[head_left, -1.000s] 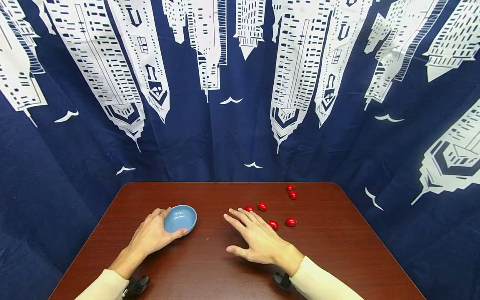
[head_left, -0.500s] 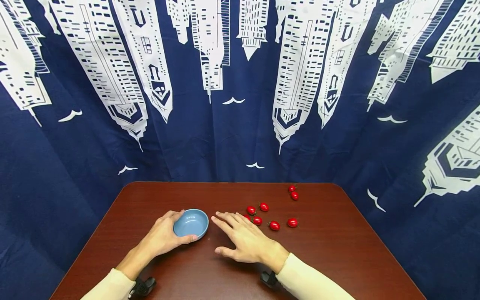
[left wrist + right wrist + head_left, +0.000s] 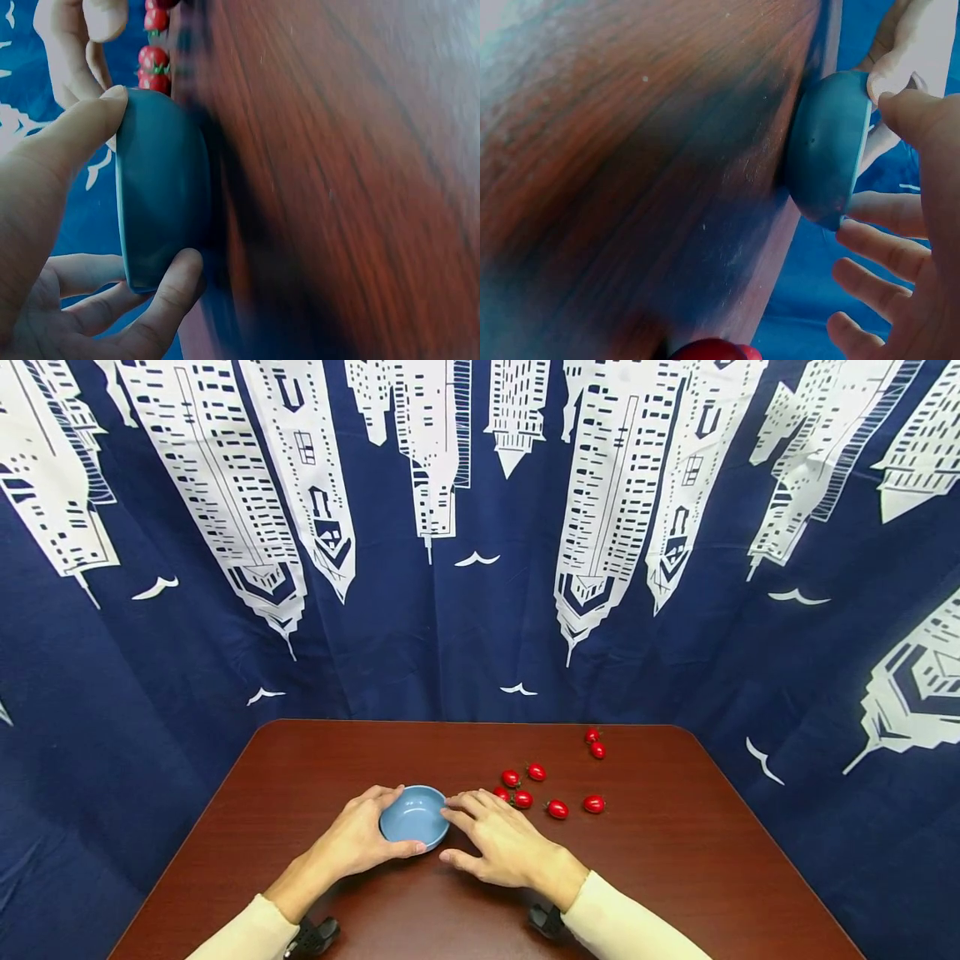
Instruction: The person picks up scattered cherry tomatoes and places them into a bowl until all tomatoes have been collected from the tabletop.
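A small blue bowl point(image 3: 414, 817) is held at its left side by my left hand point(image 3: 352, 835), thumb at the near rim and fingers at the far side. The left wrist view shows the bowl's outer wall point(image 3: 161, 187) between that thumb and the fingers, close over the table. My right hand point(image 3: 506, 843) is at the bowl's right side, fingers spread and fairly straight, fingertips right at the rim. In the right wrist view its thumb overlaps the rim too. Beyond its knuckles lie several cherry tomatoes, among them one near the fingers point(image 3: 522, 799).
On the brown wooden table point(image 3: 675, 877), more cherry tomatoes lie to the right, one farther out point(image 3: 594, 803) and two by the back edge, the nearer tomato point(image 3: 597, 750) among them. A blue curtain point(image 3: 450, 643) with white building prints hangs behind the table.
My left hand has moved the bowl rightward toward the table's middle. The right hand went left, uncovering more tomatoes, and its fingertips have come up to the bowl's rim.
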The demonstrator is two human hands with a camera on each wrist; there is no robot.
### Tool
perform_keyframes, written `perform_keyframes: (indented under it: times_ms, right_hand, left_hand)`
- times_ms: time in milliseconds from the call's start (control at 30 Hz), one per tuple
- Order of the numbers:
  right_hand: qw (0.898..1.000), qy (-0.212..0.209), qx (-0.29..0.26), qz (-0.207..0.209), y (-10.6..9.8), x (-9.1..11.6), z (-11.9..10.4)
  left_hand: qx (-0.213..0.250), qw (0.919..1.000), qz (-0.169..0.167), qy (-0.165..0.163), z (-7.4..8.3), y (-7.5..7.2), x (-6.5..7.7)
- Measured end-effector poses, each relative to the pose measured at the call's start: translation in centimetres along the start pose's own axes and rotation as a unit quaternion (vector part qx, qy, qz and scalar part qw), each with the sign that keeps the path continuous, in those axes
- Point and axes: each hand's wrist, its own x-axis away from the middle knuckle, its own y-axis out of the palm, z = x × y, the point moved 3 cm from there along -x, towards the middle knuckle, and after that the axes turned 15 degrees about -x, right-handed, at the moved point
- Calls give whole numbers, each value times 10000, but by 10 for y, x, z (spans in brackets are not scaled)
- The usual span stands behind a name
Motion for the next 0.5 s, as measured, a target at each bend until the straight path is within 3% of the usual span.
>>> perform_keyframes:
  times_ms: [233, 500]
  right_hand:
    - [9996, 134, -60, 252, -10, 13, 4]
    - [9991, 222, 5, 368, -11, 24, 3]
  left_hand:
    - [194, 9997, -109, 109, 16, 5, -3]
    - [371, 9984, -353, 245, 23, 11, -4]
